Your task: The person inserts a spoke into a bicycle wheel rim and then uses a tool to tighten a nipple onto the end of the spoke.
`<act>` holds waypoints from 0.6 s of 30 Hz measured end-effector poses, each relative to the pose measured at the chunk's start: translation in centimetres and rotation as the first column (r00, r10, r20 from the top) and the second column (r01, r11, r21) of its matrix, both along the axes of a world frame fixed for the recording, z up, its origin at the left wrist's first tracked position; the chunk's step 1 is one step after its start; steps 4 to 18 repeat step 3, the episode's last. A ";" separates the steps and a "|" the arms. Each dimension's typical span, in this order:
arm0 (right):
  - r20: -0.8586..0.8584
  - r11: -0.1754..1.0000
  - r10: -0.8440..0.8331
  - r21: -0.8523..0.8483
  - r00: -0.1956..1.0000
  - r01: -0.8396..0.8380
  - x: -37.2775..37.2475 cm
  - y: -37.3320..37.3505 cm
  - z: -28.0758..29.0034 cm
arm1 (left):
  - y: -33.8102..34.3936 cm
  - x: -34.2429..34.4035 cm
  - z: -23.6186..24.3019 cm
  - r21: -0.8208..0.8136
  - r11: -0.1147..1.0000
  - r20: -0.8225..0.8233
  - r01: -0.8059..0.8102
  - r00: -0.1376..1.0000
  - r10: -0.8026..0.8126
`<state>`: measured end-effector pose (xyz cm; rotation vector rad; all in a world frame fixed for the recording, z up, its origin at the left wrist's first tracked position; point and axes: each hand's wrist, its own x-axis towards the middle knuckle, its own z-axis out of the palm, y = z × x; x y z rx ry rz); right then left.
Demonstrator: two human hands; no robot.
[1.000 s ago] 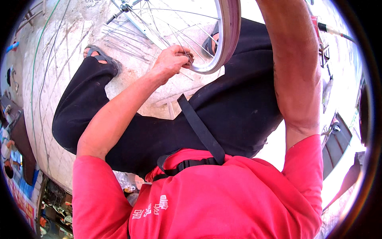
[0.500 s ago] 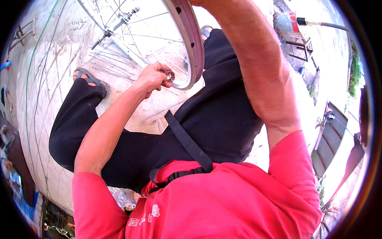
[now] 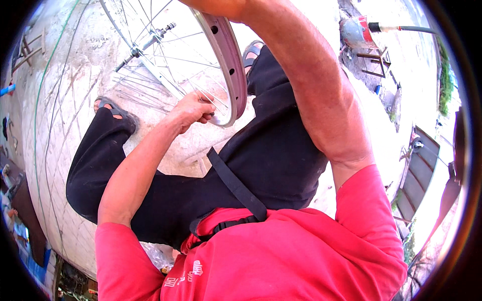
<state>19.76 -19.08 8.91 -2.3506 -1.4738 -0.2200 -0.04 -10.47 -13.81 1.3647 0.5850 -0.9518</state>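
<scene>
A bicycle wheel stands between my legs, its silver rim (image 3: 235, 93) slanting toward me and its hub (image 3: 145, 44) and thin spokes to the left. My left hand (image 3: 192, 110) is closed at the near, lower end of the rim, fingertips pinched beside the spokes. The small round metal spoke wrench in those fingers is almost hidden now; the earlier picture shows it better. My right hand (image 3: 216, 6) reaches across to the upper part of the rim at the top edge of the view. Its fingers are cut off, so their grip does not show.
Several thin rods (image 3: 143, 98) lie on the pale floor beyond my left sandal (image 3: 116, 113). A green line (image 3: 42, 90) runs along the left. At the far right are a red and grey bucket (image 3: 359, 32), a small metal stand (image 3: 374, 62) and a dark panel (image 3: 419, 168).
The rim's near end has come down toward me and slightly left. My right hand has moved left along with it. My left hand has turned, hiding most of the spoke wrench.
</scene>
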 end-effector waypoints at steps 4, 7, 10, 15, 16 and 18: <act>-0.079 0.995 0.006 0.096 0.997 0.002 0.0 0.4 -0.7 | 0.7 0.9 0.4 -0.062 0.982 0.004 0.176 0.984 -0.177; -0.079 0.995 0.006 0.096 0.997 0.002 0.0 0.4 -0.7 | 0.7 0.9 0.4 -0.062 0.982 0.004 0.176 0.984 -0.177; -0.079 0.995 0.006 0.096 0.997 0.002 0.0 0.4 -0.7 | 0.7 0.9 0.4 -0.062 0.982 0.004 0.176 0.984 -0.177; -0.079 0.995 0.006 0.096 0.997 0.002 0.0 0.4 -0.7 | 0.7 0.9 0.4 -0.062 0.982 0.004 0.176 0.984 -0.177; -0.079 0.995 0.006 0.096 0.997 0.002 0.0 0.4 -0.7 | 0.7 0.9 0.4 -0.062 0.982 0.004 0.176 0.984 -0.177; -0.079 0.995 0.006 0.096 0.997 0.002 0.0 0.4 -0.7 | 0.7 0.9 0.4 -0.062 0.982 0.004 0.176 0.984 -0.177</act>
